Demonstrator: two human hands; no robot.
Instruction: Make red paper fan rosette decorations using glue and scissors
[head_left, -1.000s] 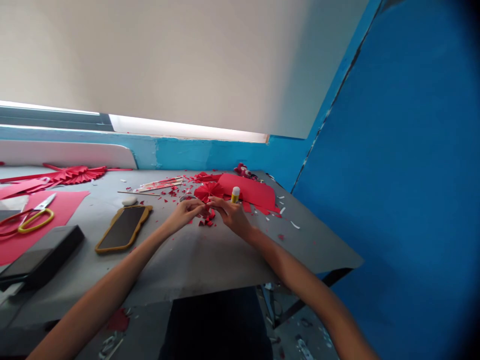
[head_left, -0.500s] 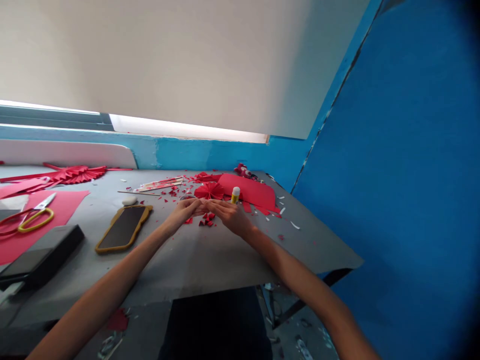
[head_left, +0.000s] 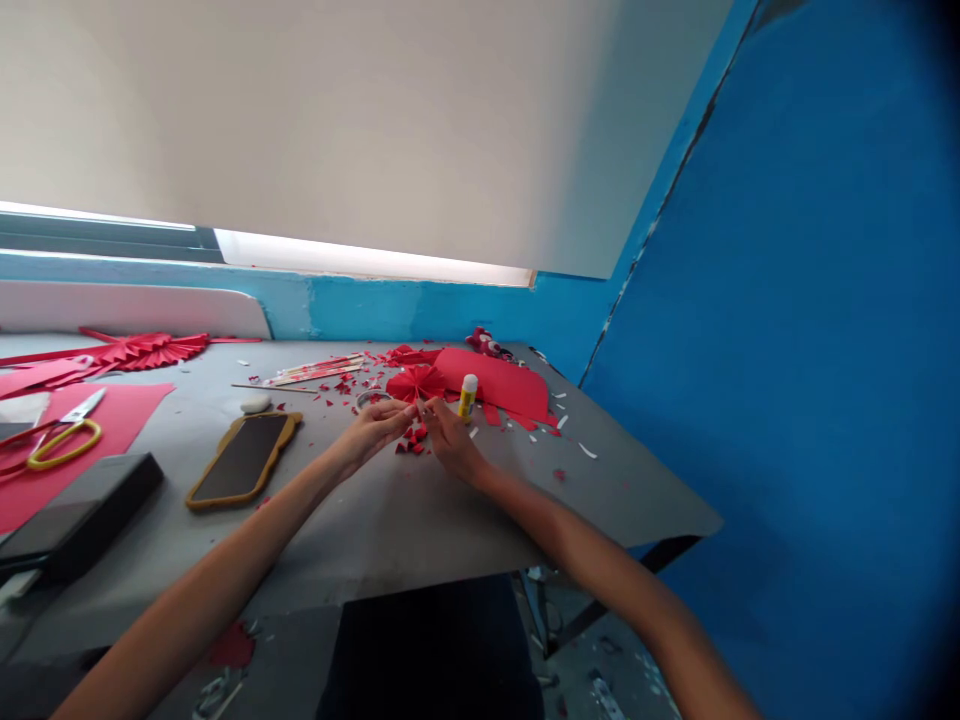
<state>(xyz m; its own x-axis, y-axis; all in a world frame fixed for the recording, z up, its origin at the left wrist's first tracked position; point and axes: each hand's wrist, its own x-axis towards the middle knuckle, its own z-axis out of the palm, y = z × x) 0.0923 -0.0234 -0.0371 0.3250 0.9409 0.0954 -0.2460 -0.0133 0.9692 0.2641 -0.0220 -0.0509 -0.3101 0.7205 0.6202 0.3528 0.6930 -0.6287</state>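
Observation:
My left hand (head_left: 381,424) and my right hand (head_left: 451,440) meet at the fingertips over the grey table. Both are closed in a pinch, and whatever sits between them is too small to make out. Right behind the fingertips lies a pleated red paper rosette (head_left: 415,383). A glue stick (head_left: 468,397) with a yellow body and white cap stands upright beside my right hand. Small folded red paper scraps (head_left: 412,440) lie below the fingers. Partly covered by my left hand is a round ring-like item (head_left: 369,399), perhaps a tape roll.
Red paper sheets (head_left: 499,385) lie at the back right. To the left are a phone (head_left: 244,460) in a yellow case, a dark box (head_left: 82,510), scissors (head_left: 66,440) on red paper and pleated red paper (head_left: 154,350). Thin sticks (head_left: 319,370) lie behind. A blue wall (head_left: 787,350) bounds the right.
My hands have shifted apart slightly, the right hand turning and dropping a little so the fingertips meet further right. The table items have not visibly moved; the view has shifted slightly.

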